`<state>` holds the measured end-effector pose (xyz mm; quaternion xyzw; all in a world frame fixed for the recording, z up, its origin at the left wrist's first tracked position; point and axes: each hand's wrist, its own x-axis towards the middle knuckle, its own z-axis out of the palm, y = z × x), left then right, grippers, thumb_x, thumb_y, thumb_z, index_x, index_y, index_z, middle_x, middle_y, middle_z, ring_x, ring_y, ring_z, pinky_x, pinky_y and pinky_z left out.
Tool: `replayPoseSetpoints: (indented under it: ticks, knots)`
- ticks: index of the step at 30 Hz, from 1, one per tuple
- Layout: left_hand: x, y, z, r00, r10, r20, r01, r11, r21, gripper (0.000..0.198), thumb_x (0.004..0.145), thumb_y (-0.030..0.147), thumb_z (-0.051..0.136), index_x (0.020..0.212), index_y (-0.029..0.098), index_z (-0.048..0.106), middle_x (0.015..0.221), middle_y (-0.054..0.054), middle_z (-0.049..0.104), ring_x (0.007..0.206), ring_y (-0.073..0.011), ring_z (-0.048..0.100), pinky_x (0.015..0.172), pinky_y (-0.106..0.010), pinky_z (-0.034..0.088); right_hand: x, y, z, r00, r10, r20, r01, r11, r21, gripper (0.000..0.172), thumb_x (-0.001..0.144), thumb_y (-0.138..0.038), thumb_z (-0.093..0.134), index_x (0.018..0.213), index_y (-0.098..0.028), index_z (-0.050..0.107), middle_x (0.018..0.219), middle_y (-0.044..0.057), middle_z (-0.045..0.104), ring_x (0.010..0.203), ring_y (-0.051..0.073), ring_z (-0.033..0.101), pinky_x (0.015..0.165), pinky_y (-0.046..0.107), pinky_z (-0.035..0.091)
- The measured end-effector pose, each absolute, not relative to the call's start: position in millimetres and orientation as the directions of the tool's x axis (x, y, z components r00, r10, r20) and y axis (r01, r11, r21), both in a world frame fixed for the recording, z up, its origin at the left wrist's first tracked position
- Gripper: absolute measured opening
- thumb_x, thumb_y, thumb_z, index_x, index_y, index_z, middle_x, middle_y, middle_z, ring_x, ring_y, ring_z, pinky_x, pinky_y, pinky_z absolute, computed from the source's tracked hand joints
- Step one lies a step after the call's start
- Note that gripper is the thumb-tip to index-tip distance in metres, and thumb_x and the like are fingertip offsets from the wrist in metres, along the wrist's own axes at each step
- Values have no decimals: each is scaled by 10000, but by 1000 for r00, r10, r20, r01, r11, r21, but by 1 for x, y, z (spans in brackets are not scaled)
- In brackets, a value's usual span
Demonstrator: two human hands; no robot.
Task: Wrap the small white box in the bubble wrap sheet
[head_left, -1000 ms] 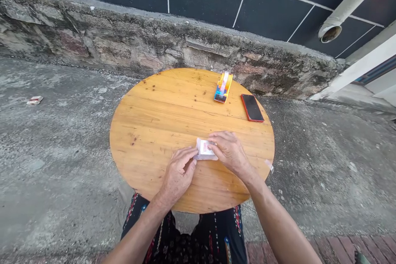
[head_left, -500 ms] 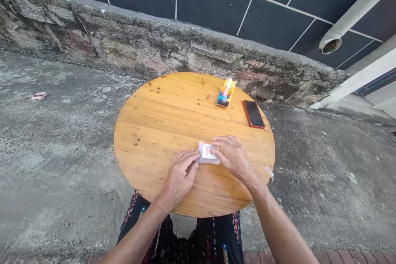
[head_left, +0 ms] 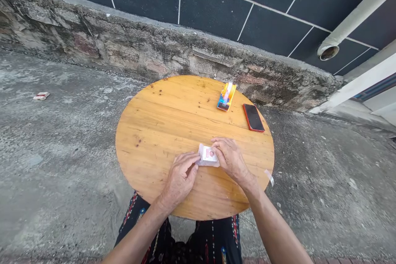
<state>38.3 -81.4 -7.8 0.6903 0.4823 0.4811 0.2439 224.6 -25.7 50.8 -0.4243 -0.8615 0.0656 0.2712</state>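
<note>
A small white packet with red print (head_left: pixel 209 154), in a pinkish see-through wrapper, lies flat on the round wooden table (head_left: pixel 148 132). At its left end, my left hand (head_left: pixel 182 173) pinches the wrapper between thumb and fingers. My right hand (head_left: pixel 230 157) is bent over the right end, its thumb on the printed face and its fingers along the far edge. Those fingers hide part of the packet's right side.
Toward the far edge stands a yellow and blue tape dispenser (head_left: pixel 227 97). Right of it lies a phone in a red case (head_left: pixel 253 118). A strip of clear tape (head_left: pixel 269 177) hangs from the table's right edge. A stone wall base (head_left: pixel 123 49) runs behind.
My right hand has shifted slightly left over the packet, and more of the red print shows. The left hand keeps its hold. The whole view has tilted a little.
</note>
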Motion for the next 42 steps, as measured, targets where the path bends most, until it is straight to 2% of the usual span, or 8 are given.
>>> replayPoseSetpoints:
  ticks: [5,10,16,25,33,42]
  knots:
    - [38,-81,-9,74,903,423,447,-409,795,284,874,131,511,1101,221,657,1137,-43,681,1092,-210,591,995,-429,456,230,-26,52,-483,772,413,684,627,-373,114,926,-166,494,887,-207,592,1063,83,679,1039,220,604,857,382,404]
    - [38,-82,-8,76,901,428,446,-415,793,290,879,136,504,1107,229,658,1132,-36,683,1095,-206,588,991,-420,462,233,-27,50,-526,741,417,690,659,-300,109,898,-199,576,977,-216,650,1162,84,660,1061,235,599,883,399,406]
    - [37,-81,-7,75,900,429,453,-414,790,289,874,131,502,1102,217,657,1132,-49,682,1097,-216,590,994,-430,457,229,-25,47,-557,702,444,684,691,-234,126,908,-170,542,909,-217,659,1150,72,673,1014,229,609,868,403,404]
    - [37,-82,-5,69,902,427,437,-412,800,301,871,116,492,1092,228,662,1118,-50,687,1086,-222,596,978,-448,467,218,-22,52,-473,789,392,689,609,-394,181,923,-140,441,805,-213,557,1043,95,676,1074,213,589,876,382,385]
    - [38,-81,-6,70,899,432,445,-416,793,279,876,127,506,1087,222,663,1120,-46,689,1088,-213,598,988,-429,462,219,-20,52,-466,809,358,682,586,-437,171,924,-157,422,799,-222,519,1007,87,664,1057,217,584,856,371,380]
    - [36,-83,-4,92,905,416,453,-410,792,270,891,141,496,1090,216,662,1122,-55,686,1093,-209,591,994,-432,455,217,-11,54,-438,854,282,661,518,-542,144,886,-140,434,780,-218,493,975,73,654,945,196,600,829,337,417]
